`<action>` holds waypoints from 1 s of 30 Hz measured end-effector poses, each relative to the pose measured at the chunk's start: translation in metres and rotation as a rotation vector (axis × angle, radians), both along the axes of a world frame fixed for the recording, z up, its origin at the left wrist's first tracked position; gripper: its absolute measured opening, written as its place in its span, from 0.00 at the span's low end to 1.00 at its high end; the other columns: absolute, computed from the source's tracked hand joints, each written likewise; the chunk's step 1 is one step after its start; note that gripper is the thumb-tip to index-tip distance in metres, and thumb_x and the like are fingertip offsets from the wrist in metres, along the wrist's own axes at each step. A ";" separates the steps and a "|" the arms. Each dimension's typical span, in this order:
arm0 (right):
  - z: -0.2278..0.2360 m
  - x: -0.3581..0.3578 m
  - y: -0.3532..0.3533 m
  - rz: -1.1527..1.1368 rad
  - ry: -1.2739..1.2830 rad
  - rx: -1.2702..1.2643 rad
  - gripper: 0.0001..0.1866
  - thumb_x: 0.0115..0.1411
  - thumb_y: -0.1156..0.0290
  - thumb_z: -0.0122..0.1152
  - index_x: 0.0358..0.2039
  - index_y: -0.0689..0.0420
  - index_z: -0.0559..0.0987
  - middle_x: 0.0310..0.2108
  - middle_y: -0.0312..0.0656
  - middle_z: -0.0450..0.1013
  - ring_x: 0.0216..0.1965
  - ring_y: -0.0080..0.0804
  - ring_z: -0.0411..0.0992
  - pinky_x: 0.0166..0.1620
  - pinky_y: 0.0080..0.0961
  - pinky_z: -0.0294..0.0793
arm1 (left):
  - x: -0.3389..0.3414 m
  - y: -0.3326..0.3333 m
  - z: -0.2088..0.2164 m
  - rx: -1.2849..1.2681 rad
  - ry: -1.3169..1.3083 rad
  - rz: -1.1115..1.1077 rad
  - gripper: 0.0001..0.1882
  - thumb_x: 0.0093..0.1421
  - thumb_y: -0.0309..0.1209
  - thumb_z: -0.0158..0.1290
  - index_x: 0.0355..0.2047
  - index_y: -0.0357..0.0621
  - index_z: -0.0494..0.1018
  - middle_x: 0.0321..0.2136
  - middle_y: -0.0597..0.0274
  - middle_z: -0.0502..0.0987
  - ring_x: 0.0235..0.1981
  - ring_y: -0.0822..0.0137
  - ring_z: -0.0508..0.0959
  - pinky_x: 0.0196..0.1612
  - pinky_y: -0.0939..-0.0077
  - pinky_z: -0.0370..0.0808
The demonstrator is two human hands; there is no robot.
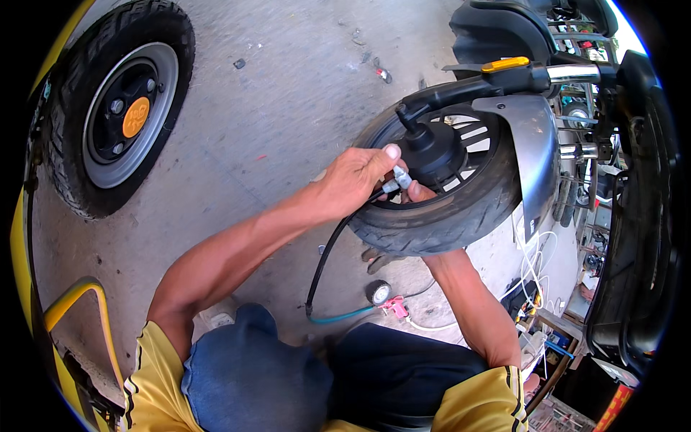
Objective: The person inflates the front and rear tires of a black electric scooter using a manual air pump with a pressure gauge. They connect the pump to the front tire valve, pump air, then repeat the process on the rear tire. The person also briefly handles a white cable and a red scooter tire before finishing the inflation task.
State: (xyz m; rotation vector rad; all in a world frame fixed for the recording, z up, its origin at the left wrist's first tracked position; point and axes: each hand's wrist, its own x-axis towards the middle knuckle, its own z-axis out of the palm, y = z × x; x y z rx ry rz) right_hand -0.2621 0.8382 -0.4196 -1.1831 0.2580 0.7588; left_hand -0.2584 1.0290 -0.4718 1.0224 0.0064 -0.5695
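Observation:
My left hand [353, 181] pinches a silvery metal air chuck [396, 180] at the near inner rim of a scooter's wheel [461, 230]. A black hose [322, 266] runs from the chuck down toward the floor. From below, my right hand [419, 191] reaches behind the tyre. Its fingertips show inside the rim, close against the chuck; the rest of it is hidden by the tyre. Whether the chuck sits on a valve is covered by my fingers.
On the floor, the hose joins a round pressure gauge [378, 291] with a pink handle [394, 307]. A second wheel [119, 108] with an orange cap stands at left. A grey fender [529, 144] overhangs the scooter wheel. White cables [533, 266] lie at right.

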 end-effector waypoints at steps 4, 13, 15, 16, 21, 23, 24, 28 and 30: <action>0.002 -0.001 0.003 0.005 -0.047 -0.001 0.31 0.67 0.53 0.61 0.63 0.60 0.72 0.53 0.43 0.75 0.53 0.28 0.73 0.58 0.27 0.73 | 0.011 0.013 -0.002 -0.210 0.171 -0.132 0.27 0.71 0.46 0.52 0.57 0.34 0.75 0.46 0.55 0.81 0.44 0.67 0.79 0.50 0.73 0.75; -0.010 -0.001 -0.030 -0.028 -0.057 -0.138 0.19 0.69 0.63 0.59 0.54 0.63 0.77 0.35 0.40 0.81 0.34 0.27 0.81 0.40 0.22 0.82 | 0.003 0.009 -0.025 -0.456 0.124 -0.143 0.20 0.68 0.28 0.55 0.59 0.35 0.74 0.50 0.59 0.79 0.50 0.70 0.78 0.59 0.76 0.75; -0.012 -0.007 -0.040 -0.169 0.043 -0.140 0.19 0.68 0.64 0.61 0.54 0.62 0.77 0.38 0.40 0.81 0.36 0.28 0.80 0.43 0.25 0.81 | 0.001 0.004 -0.030 -0.395 0.126 -0.088 0.19 0.68 0.25 0.54 0.59 0.37 0.74 0.48 0.61 0.80 0.48 0.71 0.79 0.57 0.78 0.75; -0.010 -0.010 -0.042 -0.237 0.089 -0.139 0.19 0.67 0.65 0.62 0.55 0.61 0.77 0.39 0.40 0.81 0.37 0.29 0.79 0.44 0.27 0.81 | -0.002 0.004 -0.031 -0.349 0.104 -0.094 0.20 0.68 0.25 0.55 0.59 0.37 0.73 0.48 0.61 0.80 0.48 0.72 0.79 0.57 0.79 0.75; -0.021 -0.082 -0.155 0.546 -0.261 -1.080 0.28 0.59 0.62 0.71 0.56 0.62 0.75 0.44 0.45 0.77 0.43 0.34 0.77 0.46 0.32 0.78 | -0.013 0.007 -0.026 -0.227 -0.015 -0.079 0.22 0.68 0.29 0.56 0.61 0.37 0.72 0.54 0.60 0.77 0.54 0.72 0.76 0.62 0.75 0.72; -0.029 -0.145 -0.174 0.688 -0.300 -1.271 0.35 0.55 0.58 0.74 0.58 0.62 0.71 0.43 0.49 0.74 0.45 0.44 0.76 0.47 0.39 0.77 | -0.016 0.009 -0.023 -0.242 -0.022 -0.049 0.22 0.68 0.31 0.55 0.61 0.36 0.71 0.55 0.59 0.77 0.56 0.71 0.75 0.64 0.74 0.70; -0.046 -0.187 -0.196 0.752 -0.384 -1.388 0.38 0.54 0.56 0.75 0.58 0.62 0.69 0.44 0.51 0.73 0.45 0.50 0.75 0.47 0.43 0.77 | -0.017 0.009 -0.023 -0.270 -0.018 -0.045 0.23 0.69 0.32 0.55 0.61 0.36 0.71 0.55 0.59 0.77 0.56 0.70 0.75 0.65 0.73 0.69; -0.101 -0.293 -0.231 0.719 -0.375 -1.479 0.41 0.48 0.52 0.79 0.52 0.64 0.69 0.44 0.56 0.70 0.48 0.59 0.70 0.51 0.47 0.72 | -0.022 0.007 -0.018 -0.329 0.006 -0.016 0.22 0.70 0.32 0.53 0.61 0.35 0.71 0.56 0.58 0.77 0.57 0.69 0.75 0.66 0.73 0.67; -0.103 -0.300 -0.227 0.745 -0.479 -1.508 0.40 0.47 0.46 0.78 0.48 0.63 0.70 0.42 0.54 0.70 0.46 0.57 0.70 0.48 0.49 0.71 | -0.021 0.011 -0.014 -0.269 0.009 -0.015 0.22 0.70 0.34 0.52 0.60 0.36 0.72 0.55 0.58 0.77 0.56 0.69 0.76 0.64 0.72 0.69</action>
